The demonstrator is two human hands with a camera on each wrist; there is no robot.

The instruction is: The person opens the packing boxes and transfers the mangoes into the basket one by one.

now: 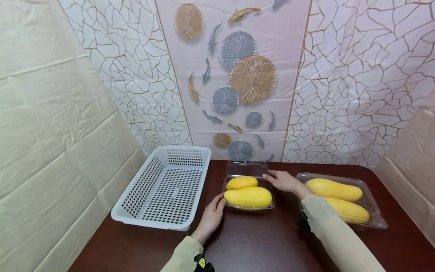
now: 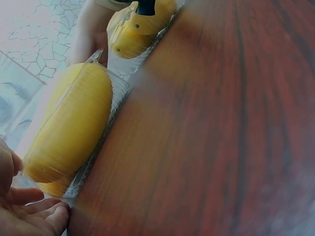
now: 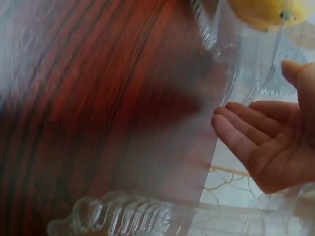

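Clear container [image 1: 249,208], two yellow squashes [image 1: 248,197] inside, right of the white basket [image 1: 149,223], left hand [image 1: 211,219] on the basket side, right hand [image 1: 283,181] opposite, both hands' fingers loosely extended, tray [image 1: 375,207] farther right, partly sleeve-hidden [image 1: 334,230]

- A small table nook walled in by cloth; whether it stands in a home, a shop or a studio cannot be told.
- The back hanging [image 1: 285,22] is a wrinkled printed sheet: fish and round leaf shapes down the middle, gold crack lines on white either side.
- Plain cream sheets, the left one [image 1: 44,132] with fold creases and the right one [image 1: 408,166], close the sides.
- A dark red-brown, wood-grained table [image 1: 258,241] fills the space between.
- Household ware on it: a white plastic basket [image 1: 149,222] and clear boxes [image 1: 375,217] of yellow produce [image 1: 249,197].
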